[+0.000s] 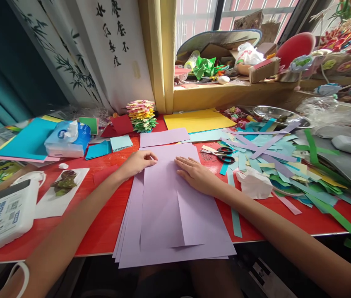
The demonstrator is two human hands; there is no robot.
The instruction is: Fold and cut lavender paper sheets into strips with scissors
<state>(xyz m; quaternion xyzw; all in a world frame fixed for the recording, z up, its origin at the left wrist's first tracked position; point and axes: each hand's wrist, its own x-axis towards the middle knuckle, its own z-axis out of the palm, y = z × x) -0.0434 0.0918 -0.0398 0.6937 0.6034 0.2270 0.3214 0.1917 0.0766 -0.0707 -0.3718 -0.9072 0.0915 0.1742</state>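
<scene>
A stack of light purple paper lies at the table's front edge, its sheets slightly fanned. On top rests a folded purple sheet, with a crease and a raised flap at its lower right. My left hand is closed, thumb and forefinger pinching this sheet's upper left edge. Flat on the sheet's upper right lies my right hand, fingers stretched out together. Just beyond the stack is a purple strip. Black-handled scissors lie right of the stack, beyond my right hand.
Paper strips and scraps heap up on the right beside a crumpled tissue. A tissue pack, blue squares and a white box stand left. Behind are a folded-paper tower and yellow paper.
</scene>
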